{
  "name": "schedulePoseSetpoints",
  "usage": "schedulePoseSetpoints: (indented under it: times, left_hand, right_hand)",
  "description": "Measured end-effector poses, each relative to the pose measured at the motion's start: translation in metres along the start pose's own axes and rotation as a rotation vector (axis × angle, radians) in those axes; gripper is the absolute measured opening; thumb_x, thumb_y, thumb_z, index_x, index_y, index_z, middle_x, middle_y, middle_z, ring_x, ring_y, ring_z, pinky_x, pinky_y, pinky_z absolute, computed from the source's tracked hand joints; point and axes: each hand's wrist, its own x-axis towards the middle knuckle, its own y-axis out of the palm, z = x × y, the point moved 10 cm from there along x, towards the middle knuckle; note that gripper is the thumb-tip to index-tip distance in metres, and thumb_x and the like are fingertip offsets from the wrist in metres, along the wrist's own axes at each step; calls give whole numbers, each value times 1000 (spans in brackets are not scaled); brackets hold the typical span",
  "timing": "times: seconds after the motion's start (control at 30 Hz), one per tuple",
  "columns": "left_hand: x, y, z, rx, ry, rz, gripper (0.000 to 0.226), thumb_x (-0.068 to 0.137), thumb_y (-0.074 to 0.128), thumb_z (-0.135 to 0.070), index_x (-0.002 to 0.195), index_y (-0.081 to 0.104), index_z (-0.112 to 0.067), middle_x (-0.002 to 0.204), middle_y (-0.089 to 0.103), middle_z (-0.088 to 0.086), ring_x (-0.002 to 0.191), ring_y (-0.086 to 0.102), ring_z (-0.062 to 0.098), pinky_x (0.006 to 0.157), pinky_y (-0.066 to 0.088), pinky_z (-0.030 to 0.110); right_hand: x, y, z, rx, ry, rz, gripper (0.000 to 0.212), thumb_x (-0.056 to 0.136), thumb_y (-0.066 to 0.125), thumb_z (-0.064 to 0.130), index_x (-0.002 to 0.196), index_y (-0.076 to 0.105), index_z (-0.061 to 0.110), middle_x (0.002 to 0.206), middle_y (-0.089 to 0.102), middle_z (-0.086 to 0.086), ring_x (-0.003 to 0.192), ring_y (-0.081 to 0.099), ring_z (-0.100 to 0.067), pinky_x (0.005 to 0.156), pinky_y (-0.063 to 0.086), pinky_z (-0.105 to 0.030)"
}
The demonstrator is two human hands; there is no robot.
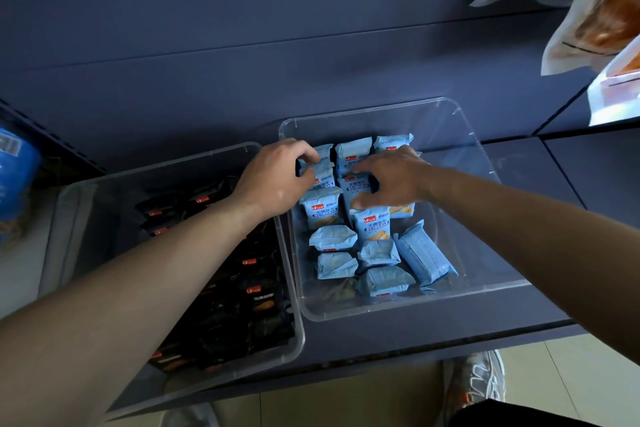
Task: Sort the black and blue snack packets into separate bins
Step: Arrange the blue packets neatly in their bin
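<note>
Two clear plastic bins stand side by side on a dark shelf. The left bin [104, 184] holds several black snack packets [256, 298]. The right bin [485, 204] holds several blue snack packets [424, 255], some upright in rows at the back, others lying loose at the front. My left hand [277, 180] reaches over the bins' shared edge and pinches an upright blue packet [320, 172] in the back-left row. My right hand [391, 178] grips another upright blue packet [358, 184] in the middle, thumb below and fingers on top.
Orange-and-white snack bags [595, 10] hang at the upper right. A blue package [15, 177] sits at the left edge on a darker shelf section. The shelf's front edge [415, 354] runs below the bins, with tiled floor and my shoe [479, 381] beneath.
</note>
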Motion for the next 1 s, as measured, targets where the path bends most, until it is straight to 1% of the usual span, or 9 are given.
schedulePoseSetpoints:
  times: [0.13,0.3,0.4,0.5,0.57,0.7,0.8,0.9,1.0]
  left_hand:
    - [-3,6,2,27,14,16,16,87,62,-24,102,67,-26,108,64,-9,103,59,12,89,48,39]
    - [-2,6,4,19,4,20,17,87,61,-26,103,67,-27,110,63,-11,105,58,11,90,48,39]
    - [-4,8,3,31,11,30,17,88,61,-27,104,67,-27,109,62,-12,105,57,11,90,48,39]
    - [-4,9,2,44,20,40,17,87,61,-27,104,67,-28,109,61,-12,105,56,10,90,48,38]
    - [-4,9,2,47,20,44,16,88,61,-28,103,67,-28,109,60,-12,104,56,10,89,47,37]
    - [-5,11,1,64,16,62,16,88,62,-29,103,66,-30,109,59,-13,106,55,11,89,46,38]
    - [-5,11,0,78,17,71,16,88,63,-31,104,66,-31,110,58,-13,107,54,11,89,45,37]
    - [-5,12,-1,89,18,78,16,88,64,-31,105,65,-30,110,58,-13,108,53,11,89,45,37]
    - [-5,11,-1,89,16,82,17,88,65,-31,105,66,-29,109,57,-12,108,54,12,90,45,38]
  right_hand:
    - [2,18,0,-46,9,19,108,59,23,94,149,29,35,145,49,7,129,40,-21,101,20,-47]
    - [4,13,-1,-28,29,-22,112,54,26,97,147,34,35,134,46,2,128,35,-23,104,19,-49]
    - [-1,11,-1,29,21,-48,102,53,30,96,136,47,40,122,43,4,122,32,-21,103,20,-46]
    - [-7,10,0,101,10,-58,92,55,42,93,131,49,42,127,39,6,126,30,-21,106,17,-46]
    - [-9,11,3,127,1,-38,83,62,51,86,130,48,39,132,47,7,126,38,-21,104,16,-45]
    - [-16,6,6,182,15,-18,74,62,54,83,120,46,37,113,62,8,107,54,-21,91,16,-38]
    - [-21,7,12,212,-20,33,83,55,61,82,125,43,40,126,57,11,114,51,-19,98,21,-40]
    - [-26,13,13,207,-51,99,94,63,77,63,142,33,39,142,45,7,126,45,-23,106,29,-42]
    - [-28,19,12,157,-58,135,103,64,82,54,149,27,34,149,38,3,132,42,-26,105,38,-40]
